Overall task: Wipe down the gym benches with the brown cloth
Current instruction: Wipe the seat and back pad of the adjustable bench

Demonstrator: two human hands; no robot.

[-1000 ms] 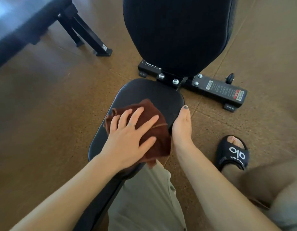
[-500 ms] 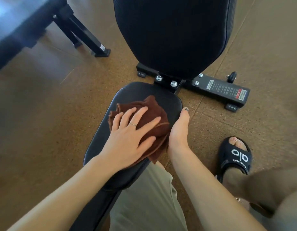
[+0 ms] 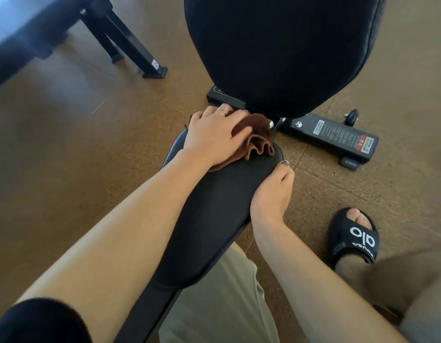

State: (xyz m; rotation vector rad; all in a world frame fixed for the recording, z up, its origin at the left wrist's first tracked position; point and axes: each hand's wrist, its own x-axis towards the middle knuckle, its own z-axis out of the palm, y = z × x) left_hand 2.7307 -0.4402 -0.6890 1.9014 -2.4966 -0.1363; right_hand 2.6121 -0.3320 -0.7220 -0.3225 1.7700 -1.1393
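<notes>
Cloth spot: brown cloth (image 3: 257,137) sits at the far end of the seat pad (image 3: 214,214), just below the back pad (image 3: 283,50), near the hinge bolts (image 3: 271,123).
Left hand (image 3: 214,137): flat on the cloth w/ fingers spread, pressing down. Not curled round it, so the grip is open.
Right hand (image 3: 271,194): holds the right edge of the seat pad, thumb on top; other fingers hidden under the edge.
Cloth shape: bunched w/ folds on its right side. Long way runs left to right across the seat; loose end points to the base bar (image 3: 333,137).
Seat pad: long way runs from the person out to the back pad.
Could go wrong: cloth may snag on the bolts or slip into the gap, bc it is right at the edge. Bunched folds may skip bits of the pad.
Also: hand may slide off, bc it only presses.
Left to do: prob. the back pad & the other bench (image 3: 29,33) at top left.
</notes>
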